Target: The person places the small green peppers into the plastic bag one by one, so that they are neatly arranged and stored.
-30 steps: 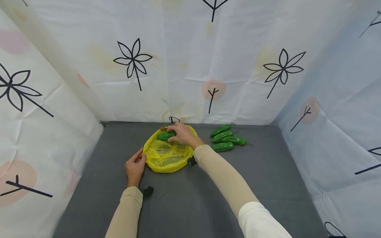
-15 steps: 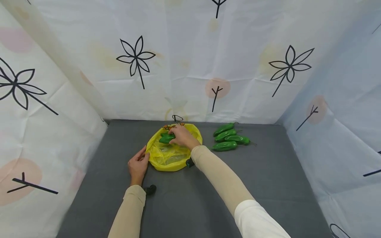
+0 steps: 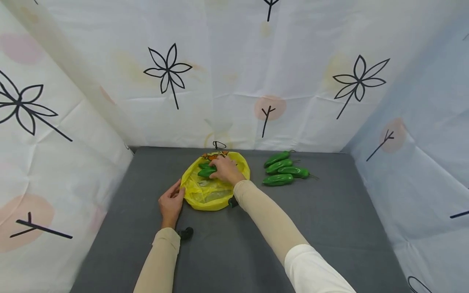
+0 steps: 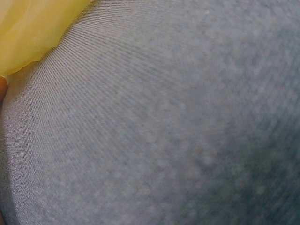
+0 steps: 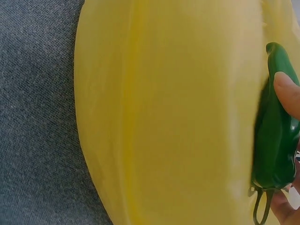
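A yellow plastic bag [image 3: 205, 203] sits with its mouth wide open on the grey cloth. My right hand [image 3: 226, 169] reaches over its right side and grips a green chili pepper [image 3: 207, 172] inside the mouth. In the right wrist view, thumb and fingers lie along this pepper [image 5: 274, 145], whose thin stem points down. Another green pepper [image 3: 202, 165] shows just behind it; whether the hand touches that one too, I cannot tell. At the bag's left rim, my left hand [image 3: 171, 203] holds the edge between thumb and fingers.
Several green chili peppers [image 3: 281, 170] lie in a loose group right of the bag. Grey cloth [image 3: 234, 252] covers the table. White printed curtains [image 3: 234, 81] stand along its back and sides. A dark wrist camera [image 3: 186, 233] sits at the left wrist.
My right hand has lowered the pepper slightly within the bag, and a second pepper now shows behind it. The left hand stays at the rim. The head view has shifted a little.
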Motion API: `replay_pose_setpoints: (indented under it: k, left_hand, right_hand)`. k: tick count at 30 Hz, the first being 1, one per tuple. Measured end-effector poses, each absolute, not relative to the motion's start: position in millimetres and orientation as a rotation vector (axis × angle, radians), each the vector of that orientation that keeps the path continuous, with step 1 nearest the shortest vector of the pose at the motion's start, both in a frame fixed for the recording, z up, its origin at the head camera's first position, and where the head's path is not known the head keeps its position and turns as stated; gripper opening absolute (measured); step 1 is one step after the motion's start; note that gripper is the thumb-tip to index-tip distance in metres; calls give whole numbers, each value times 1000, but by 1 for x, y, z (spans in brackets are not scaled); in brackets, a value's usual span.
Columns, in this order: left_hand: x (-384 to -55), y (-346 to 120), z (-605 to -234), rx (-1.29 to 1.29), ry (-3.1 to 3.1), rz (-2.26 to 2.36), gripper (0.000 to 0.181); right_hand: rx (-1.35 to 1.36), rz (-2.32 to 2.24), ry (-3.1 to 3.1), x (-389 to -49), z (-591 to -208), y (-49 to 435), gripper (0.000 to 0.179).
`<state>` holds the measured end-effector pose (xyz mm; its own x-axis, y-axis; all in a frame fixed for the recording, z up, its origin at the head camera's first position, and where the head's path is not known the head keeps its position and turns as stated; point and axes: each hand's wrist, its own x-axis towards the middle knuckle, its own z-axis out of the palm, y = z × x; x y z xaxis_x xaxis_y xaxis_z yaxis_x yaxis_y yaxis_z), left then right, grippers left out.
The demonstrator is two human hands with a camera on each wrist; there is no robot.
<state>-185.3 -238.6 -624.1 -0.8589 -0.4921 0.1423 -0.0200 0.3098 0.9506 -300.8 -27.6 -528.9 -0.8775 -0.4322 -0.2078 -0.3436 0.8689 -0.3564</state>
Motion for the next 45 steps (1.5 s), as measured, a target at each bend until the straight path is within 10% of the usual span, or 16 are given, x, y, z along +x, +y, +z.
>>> replay_pose_setpoints:
  k: [45]
  left_hand:
    - [-182, -239, -627, 425, -2160, -1580, 35]
  right_hand:
    - [-711, -188, 3018, -297, -483, -5, 67]
